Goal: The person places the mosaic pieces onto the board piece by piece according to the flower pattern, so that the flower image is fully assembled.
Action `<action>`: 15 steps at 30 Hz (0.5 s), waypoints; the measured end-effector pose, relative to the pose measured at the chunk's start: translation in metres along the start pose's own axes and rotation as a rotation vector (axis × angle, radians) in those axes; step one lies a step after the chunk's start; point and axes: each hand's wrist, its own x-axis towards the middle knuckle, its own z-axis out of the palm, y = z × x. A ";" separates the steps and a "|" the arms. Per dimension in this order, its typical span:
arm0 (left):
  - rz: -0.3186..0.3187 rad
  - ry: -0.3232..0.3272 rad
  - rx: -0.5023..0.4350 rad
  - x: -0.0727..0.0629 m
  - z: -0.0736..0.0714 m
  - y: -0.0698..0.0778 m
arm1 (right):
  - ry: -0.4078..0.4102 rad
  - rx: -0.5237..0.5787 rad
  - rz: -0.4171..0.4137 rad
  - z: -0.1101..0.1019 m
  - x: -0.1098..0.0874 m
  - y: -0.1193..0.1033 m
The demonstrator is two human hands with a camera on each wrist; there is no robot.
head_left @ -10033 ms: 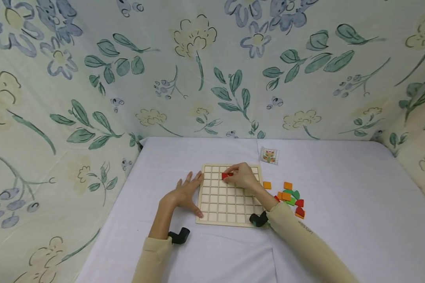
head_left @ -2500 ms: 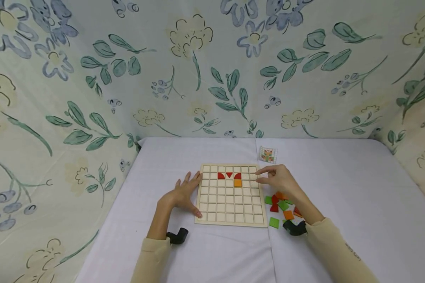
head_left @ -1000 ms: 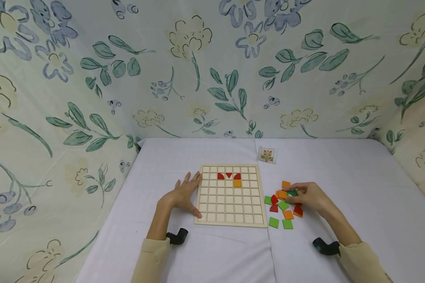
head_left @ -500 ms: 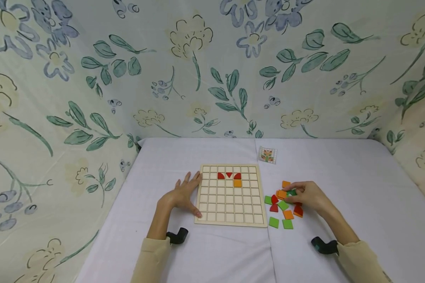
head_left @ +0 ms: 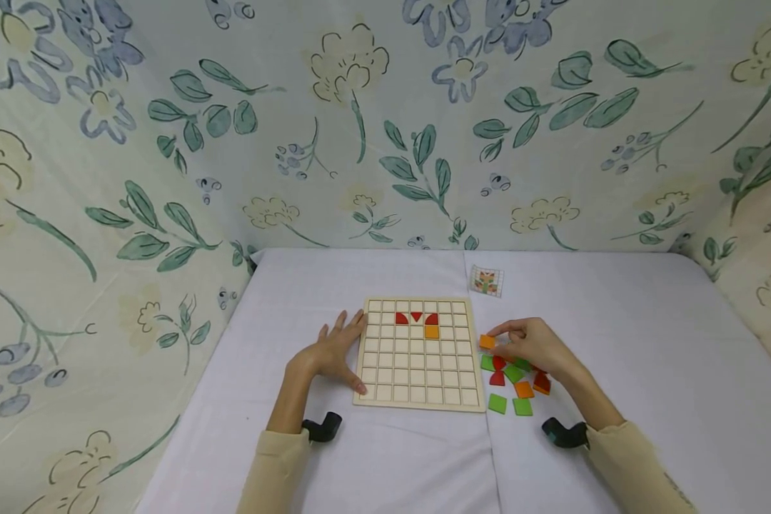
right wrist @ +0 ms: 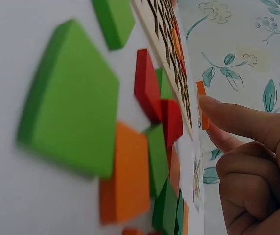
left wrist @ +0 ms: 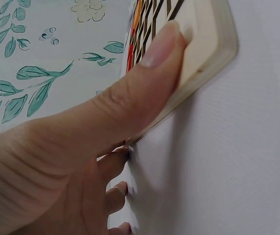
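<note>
Cream sleeves [head_left: 271, 464] and blk wrist devices [head_left: 323, 428] edge the foreground above a white tablecloth [head_left: 649, 335]. Two green tiles [head_left: 497, 404] lie at the near end of a loose heap just R of the board; an orange square [head_left: 523, 390] and red pcs. [head_left: 497, 379] lie beyond them. Person's L hand [head_left: 330, 357] is spread, thumb on the near L corner of the wooden grid board [head_left: 385, 376], fingertips at its L edge. R hand [head_left: 536, 348], over the heap's far end, pinches an orange tile [head_left: 486, 342] btwn thumb and forefinger nr the board's R rim. Set in the grid: an orange inlay [head_left: 432, 332], then, one row farther, two red quarter-circles [head_left: 401, 319] w/ a red triangle [head_left: 416, 316] btwn. A small patterned card [head_left: 487, 281] lies nr the board's far R corner; floral fabric [head_left: 385, 143] fills the bkgd.
</note>
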 end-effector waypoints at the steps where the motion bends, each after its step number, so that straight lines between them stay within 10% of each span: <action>1: -0.001 0.001 0.002 0.000 0.000 0.000 | -0.004 0.006 -0.007 0.003 0.003 -0.005; 15: -0.017 -0.008 -0.004 0.001 -0.001 0.001 | -0.075 0.063 -0.180 0.054 0.044 -0.054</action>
